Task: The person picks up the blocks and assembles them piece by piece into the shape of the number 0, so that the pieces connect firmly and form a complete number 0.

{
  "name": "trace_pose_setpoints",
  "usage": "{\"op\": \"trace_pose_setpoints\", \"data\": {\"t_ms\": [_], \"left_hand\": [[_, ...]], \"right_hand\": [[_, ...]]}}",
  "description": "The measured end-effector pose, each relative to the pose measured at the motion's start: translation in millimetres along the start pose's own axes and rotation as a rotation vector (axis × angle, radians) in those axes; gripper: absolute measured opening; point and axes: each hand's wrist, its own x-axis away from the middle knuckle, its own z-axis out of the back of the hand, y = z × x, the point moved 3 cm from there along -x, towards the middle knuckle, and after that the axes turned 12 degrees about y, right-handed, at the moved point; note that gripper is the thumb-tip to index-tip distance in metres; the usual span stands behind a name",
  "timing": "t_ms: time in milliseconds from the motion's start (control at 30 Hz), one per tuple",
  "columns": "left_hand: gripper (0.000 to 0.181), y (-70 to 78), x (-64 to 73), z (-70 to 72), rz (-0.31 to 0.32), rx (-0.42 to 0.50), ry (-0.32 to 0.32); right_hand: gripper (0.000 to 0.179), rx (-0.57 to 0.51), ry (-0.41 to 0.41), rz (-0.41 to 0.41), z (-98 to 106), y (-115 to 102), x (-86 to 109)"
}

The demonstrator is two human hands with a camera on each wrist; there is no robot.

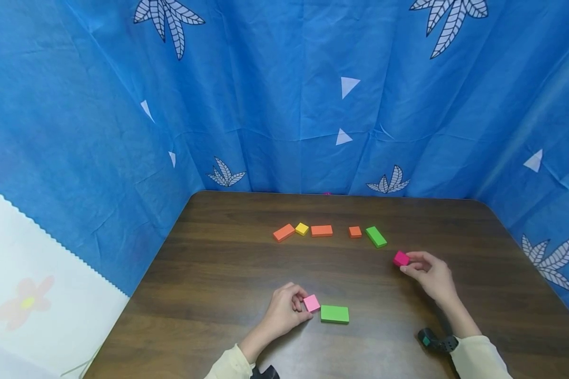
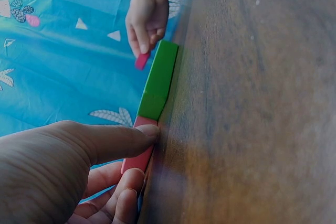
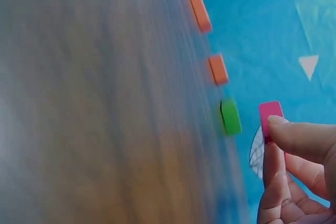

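Partway, I'd say: five far blocks [image 1: 322,231] sit in a gapped row, two others unreleased: left hand [image 1: 283,309] pinches the pink block [image 1: 311,303] just beside the larger green block [image 1: 334,314], right hand [image 1: 433,276] pinches the magenta block [image 1: 400,258] near the row's right end.

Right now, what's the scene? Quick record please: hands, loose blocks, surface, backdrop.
left_hand: left hand holds pink block, beside near green block
right_hand: right hand pinches magenta block
back_blocks (head view, left to right): left orange block, yellow block, middle orange block, small orange block, far green block
surface: brown wood-grain table
backdrop: blue curtain, leaf and triangle prints
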Motion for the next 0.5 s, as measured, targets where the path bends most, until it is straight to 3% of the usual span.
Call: {"op": "trace_pose_setpoints", "data": {"t_ms": [500], "left_hand": [[0.031, 0.8, -0.7, 1.2, -0.011, 0.003, 0.005]], "right_hand": [[0.034, -0.098, -0.109, 0.047, -19.0, -36.3, 39.8]]}}
